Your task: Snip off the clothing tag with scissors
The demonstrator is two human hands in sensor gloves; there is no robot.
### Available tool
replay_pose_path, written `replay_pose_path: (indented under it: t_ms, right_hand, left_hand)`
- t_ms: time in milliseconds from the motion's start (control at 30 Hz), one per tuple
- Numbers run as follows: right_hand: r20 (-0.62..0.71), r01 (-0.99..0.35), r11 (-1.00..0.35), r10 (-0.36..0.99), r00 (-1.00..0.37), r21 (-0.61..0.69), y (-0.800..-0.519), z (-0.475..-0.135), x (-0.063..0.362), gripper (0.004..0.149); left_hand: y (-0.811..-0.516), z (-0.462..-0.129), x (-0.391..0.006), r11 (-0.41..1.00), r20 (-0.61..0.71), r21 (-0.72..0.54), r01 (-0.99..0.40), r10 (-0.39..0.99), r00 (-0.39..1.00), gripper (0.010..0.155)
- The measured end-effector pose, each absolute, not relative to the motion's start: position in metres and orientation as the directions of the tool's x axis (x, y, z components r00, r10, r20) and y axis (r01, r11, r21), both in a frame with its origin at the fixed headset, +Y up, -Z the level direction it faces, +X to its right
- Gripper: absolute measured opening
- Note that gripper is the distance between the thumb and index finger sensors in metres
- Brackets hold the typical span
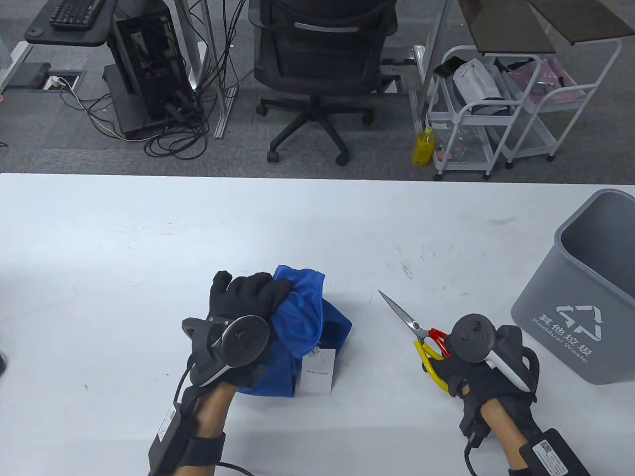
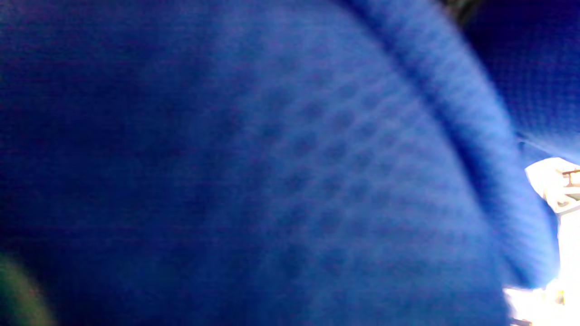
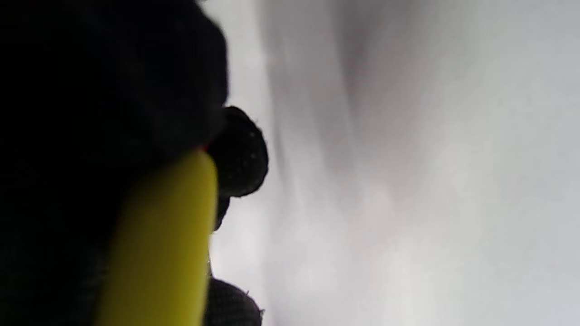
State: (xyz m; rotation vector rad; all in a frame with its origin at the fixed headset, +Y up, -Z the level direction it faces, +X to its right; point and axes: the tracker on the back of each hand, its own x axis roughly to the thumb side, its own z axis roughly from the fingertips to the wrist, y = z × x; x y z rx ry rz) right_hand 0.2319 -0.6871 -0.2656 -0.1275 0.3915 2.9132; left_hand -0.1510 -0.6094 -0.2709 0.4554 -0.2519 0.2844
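A blue garment (image 1: 307, 327) lies bunched on the white table (image 1: 149, 248). My left hand (image 1: 248, 302) grips its upper left part. A white paper tag (image 1: 317, 371) hangs at the garment's lower right. The left wrist view is filled with blurred blue fabric (image 2: 272, 163), with a bit of the white tag (image 2: 555, 183) at the right edge. My right hand (image 1: 471, 362) holds scissors (image 1: 414, 327) by their red and yellow handles, blades shut and pointing up-left, to the right of the garment. The right wrist view shows the yellow handle (image 3: 163, 244) against my black glove.
A grey waste bin (image 1: 580, 292) stands at the table's right edge, right of my right hand. Beyond the table's far edge are an office chair (image 1: 317, 64), white carts (image 1: 496, 109) and a computer tower (image 1: 149, 64).
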Motion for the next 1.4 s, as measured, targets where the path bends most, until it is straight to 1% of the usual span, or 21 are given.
replay_pose_path:
  t_ms: [100,233,400,533,600,700,833,1100,1233,1400]
  right_hand:
    - [-0.156,-0.160,-0.936,0.115,-0.981,0.314,-0.697,-0.269,0.234,0.054]
    - [-0.203,-0.127,-0.913,0.049,-0.978,0.388,-0.708,-0.275,0.239,0.056]
    - [-0.253,-0.143,-0.890,0.033,-0.967,0.432,-0.716,-0.279,0.248,0.057]
    - [-0.272,-0.143,-0.883,0.019,-0.962,0.448,-0.720,-0.280,0.252,0.058]
    - [-0.277,-0.137,-0.880,0.007,-0.961,0.455,-0.723,-0.281,0.253,0.058]
    - [-0.286,-0.147,-0.875,0.010,-0.958,0.462,-0.724,-0.282,0.255,0.058]
    - [-0.292,-0.152,-0.874,0.012,-0.956,0.462,-0.724,-0.281,0.256,0.058]
    - [-0.297,-0.155,-0.870,0.010,-0.955,0.469,-0.722,-0.281,0.256,0.058]
    - [-0.303,-0.163,-0.868,0.015,-0.953,0.469,-0.722,-0.281,0.257,0.058]
    - [-0.309,-0.178,-0.868,0.030,-0.951,0.463,-0.722,-0.281,0.259,0.059]
  left_hand:
    - [-0.610,-0.271,-0.151,0.863,0.300,0.393,-0.319,0.208,0.931,0.050]
    - [-0.613,-0.271,-0.149,0.869,0.301,0.383,-0.312,0.202,0.932,0.050]
    - [-0.613,-0.272,-0.149,0.871,0.301,0.382,-0.308,0.198,0.933,0.050]
    - [-0.614,-0.272,-0.148,0.872,0.297,0.388,-0.299,0.189,0.936,0.050]
    - [-0.615,-0.274,-0.147,0.876,0.284,0.402,-0.268,0.160,0.946,0.051]
    - [-0.620,-0.283,-0.145,0.892,0.261,0.389,-0.231,0.134,0.956,0.051]
    - [-0.635,-0.301,-0.146,0.927,0.219,0.335,-0.171,0.100,0.971,0.051]
    - [-0.661,-0.330,-0.158,0.962,0.117,0.250,-0.110,0.083,0.990,0.052]
    - [-0.672,-0.336,-0.159,0.968,0.103,0.228,-0.103,0.081,0.991,0.052]
    - [-0.668,-0.334,-0.158,0.961,0.115,0.244,-0.132,0.107,0.988,0.051]
